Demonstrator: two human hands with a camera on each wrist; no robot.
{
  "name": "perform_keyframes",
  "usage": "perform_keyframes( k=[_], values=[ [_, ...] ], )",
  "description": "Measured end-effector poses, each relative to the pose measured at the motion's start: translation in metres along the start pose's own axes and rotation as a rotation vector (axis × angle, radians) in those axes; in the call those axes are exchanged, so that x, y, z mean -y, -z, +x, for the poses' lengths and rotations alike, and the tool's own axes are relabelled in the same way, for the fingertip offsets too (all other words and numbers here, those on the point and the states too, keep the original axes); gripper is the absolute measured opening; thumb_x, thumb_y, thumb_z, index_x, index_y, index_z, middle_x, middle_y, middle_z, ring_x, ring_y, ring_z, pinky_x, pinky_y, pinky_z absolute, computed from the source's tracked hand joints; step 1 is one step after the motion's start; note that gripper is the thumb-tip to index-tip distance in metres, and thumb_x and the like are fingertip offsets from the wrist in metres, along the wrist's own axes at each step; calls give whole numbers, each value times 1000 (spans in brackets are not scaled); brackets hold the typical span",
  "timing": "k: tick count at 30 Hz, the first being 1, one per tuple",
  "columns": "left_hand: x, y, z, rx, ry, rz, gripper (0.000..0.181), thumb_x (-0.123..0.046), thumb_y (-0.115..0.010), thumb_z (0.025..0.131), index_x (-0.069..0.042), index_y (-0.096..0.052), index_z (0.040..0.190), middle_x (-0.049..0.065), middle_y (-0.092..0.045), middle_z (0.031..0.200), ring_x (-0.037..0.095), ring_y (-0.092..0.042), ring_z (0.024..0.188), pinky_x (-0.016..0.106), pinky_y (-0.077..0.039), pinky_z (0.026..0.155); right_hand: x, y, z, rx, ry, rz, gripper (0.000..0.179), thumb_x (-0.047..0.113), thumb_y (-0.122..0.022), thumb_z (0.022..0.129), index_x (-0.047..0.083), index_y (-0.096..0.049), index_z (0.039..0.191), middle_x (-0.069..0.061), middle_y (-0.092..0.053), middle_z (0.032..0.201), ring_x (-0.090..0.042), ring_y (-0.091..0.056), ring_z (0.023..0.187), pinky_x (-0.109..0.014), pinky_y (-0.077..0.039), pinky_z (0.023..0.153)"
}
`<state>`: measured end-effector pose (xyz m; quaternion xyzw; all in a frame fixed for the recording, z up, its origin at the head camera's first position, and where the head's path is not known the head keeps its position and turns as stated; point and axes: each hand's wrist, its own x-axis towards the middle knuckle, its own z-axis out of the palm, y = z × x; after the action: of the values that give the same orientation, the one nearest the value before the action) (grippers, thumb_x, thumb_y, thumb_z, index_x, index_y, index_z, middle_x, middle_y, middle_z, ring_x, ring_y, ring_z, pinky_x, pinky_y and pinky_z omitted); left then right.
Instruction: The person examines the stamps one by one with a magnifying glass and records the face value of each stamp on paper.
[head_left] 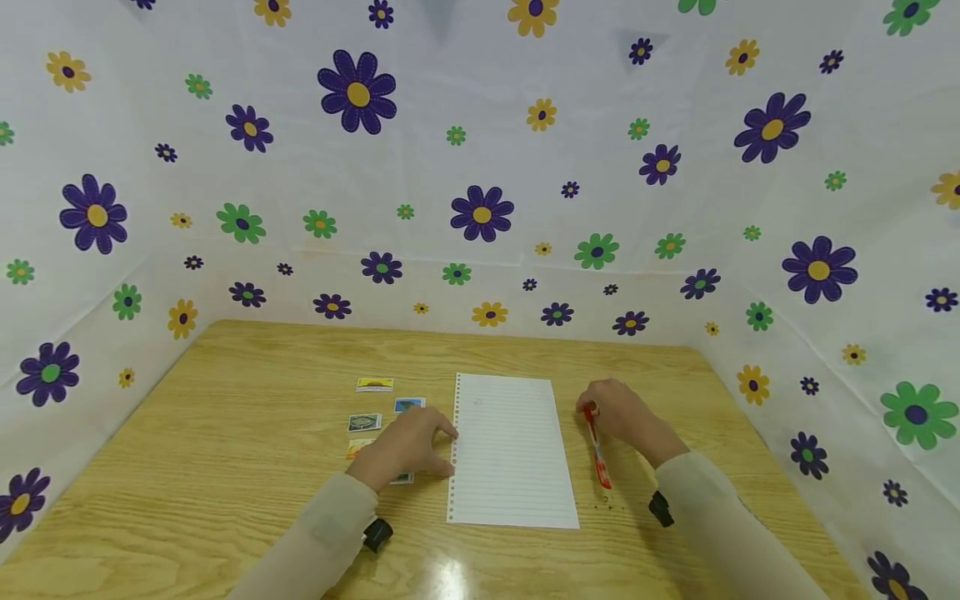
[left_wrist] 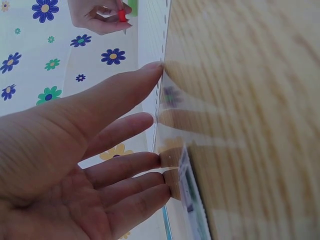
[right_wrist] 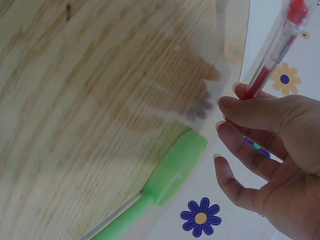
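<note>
My right hand (head_left: 621, 413) pinches the red pen (head_left: 598, 454); a nudge from my spread left hand (head_left: 407, 443) could skew the paper (head_left: 512, 454).

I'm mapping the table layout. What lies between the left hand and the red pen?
A lined sheet lies between the left hand and the red pen, seen in the head view.

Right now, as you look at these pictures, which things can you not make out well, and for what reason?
- Head view: part of the orange card, hidden by the left hand.
- Head view: the faint mark on the paper, too small to read.
- Head view: the tiny specks, too small to identify.
- Right wrist view: one end of the red pen, cut off by the top edge.
- Right wrist view: the green object's handle end, cut off by the bottom edge.
</note>
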<state>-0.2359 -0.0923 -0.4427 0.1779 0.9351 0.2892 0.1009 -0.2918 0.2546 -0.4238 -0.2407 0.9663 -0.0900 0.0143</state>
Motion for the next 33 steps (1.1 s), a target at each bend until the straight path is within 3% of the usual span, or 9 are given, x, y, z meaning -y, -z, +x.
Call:
perform_keyframes(
  k=[13, 22, 28, 33],
  values=[
    [-1, 0, -1, 4, 11, -16, 46, -20, -93, 76, -9, -77, 117, 11, -70, 133, 35, -63, 126, 51, -53, 106, -2, -6, 1, 6, -20, -47, 30, -16, -68, 81, 5, -80, 97, -12, -77, 101, -33, -72, 96, -49, -60, 93],
    [-3, 0, -2, -1, 13, -6, 46, -20, -94, 74, -9, -78, 116, 10, -70, 132, 34, -63, 126, 50, -54, 105, 1, -7, 0, 29, -31, -68, 26, -15, -69, 82, 5, -78, 96, -12, -74, 93, -21, -62, 78, -40, -61, 76],
    [-4, 1, -2, -2, 15, -9, 46, -20, -94, 74, -9, -78, 116, 11, -70, 131, 35, -64, 125, 50, -54, 105, 2, -7, -1, 52, -41, -69, 27, -14, -70, 82, 6, -76, 98, -11, -71, 93, -20, -60, 79, -41, -61, 80],
    [-3, 0, -2, -10, 8, -7, 47, -19, -95, 73, -8, -78, 115, 12, -70, 130, 35, -64, 125, 50, -54, 105, -3, -7, -2, 40, 3, -40, 30, -18, -64, 82, 7, -77, 94, -9, -74, 93, -22, -64, 83, -43, -61, 81]
  ],
)
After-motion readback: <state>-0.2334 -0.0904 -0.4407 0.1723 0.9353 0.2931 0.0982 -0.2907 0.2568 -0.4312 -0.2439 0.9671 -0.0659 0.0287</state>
